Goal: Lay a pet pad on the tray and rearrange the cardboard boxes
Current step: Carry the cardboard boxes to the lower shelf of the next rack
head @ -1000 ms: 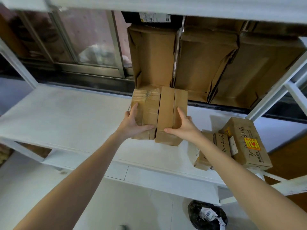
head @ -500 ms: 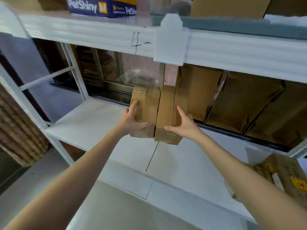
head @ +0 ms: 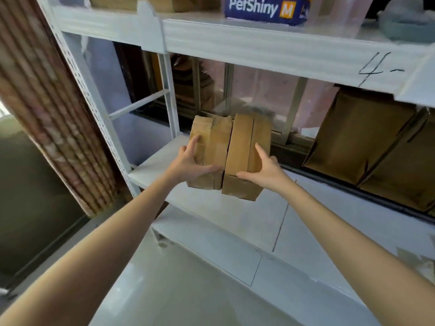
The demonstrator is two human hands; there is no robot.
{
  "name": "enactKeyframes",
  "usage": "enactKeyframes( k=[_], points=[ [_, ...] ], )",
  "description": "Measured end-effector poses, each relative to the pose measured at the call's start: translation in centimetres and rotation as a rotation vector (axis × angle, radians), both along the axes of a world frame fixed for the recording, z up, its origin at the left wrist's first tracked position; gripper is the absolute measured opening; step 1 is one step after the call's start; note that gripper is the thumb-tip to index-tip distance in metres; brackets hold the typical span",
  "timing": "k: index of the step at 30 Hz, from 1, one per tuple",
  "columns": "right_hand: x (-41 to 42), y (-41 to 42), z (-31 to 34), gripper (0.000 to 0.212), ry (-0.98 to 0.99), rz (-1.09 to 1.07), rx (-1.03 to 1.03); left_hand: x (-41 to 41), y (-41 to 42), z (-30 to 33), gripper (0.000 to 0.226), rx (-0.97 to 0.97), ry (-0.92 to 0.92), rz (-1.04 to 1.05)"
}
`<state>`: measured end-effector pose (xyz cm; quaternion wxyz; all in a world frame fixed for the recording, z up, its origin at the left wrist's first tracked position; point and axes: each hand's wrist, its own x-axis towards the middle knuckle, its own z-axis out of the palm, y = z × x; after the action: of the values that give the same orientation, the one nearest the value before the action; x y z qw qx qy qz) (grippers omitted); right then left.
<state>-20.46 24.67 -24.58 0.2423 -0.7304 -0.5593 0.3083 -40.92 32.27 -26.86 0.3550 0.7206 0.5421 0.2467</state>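
Two small cardboard boxes are pressed side by side and held in the air over the left end of the white shelf [head: 235,222]. My left hand [head: 188,164] grips the worn, taped left box [head: 211,140] on its outer side. My right hand [head: 261,169] clasps the smoother right box [head: 244,140] on its outer side, thumb across the front. The boxes' bottoms hang just above the shelf board. A blue PetShiny pet pad pack [head: 266,8] lies on the shelf above.
Large flattened cardboard boxes [head: 357,140] lean against the back at the right. White perforated shelf posts [head: 94,95] stand at the left beside a brown ribbed column [head: 47,109]. A grey bowl [head: 407,22] sits on the upper shelf at right. Pale floor lies below.
Both hands have carried the two boxes leftward along the shelf. The view has swung left and up, so the small boxes at the right end are out of sight.
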Motion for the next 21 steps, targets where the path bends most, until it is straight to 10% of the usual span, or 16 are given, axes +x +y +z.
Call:
enactKeyframes(
  k=[21],
  points=[
    [-9.5,16.8,-6.9,0.102,0.010,0.059,-0.172,-9.9,16.4,-5.4,0.114,-0.236,-0.060,0.052]
  ],
)
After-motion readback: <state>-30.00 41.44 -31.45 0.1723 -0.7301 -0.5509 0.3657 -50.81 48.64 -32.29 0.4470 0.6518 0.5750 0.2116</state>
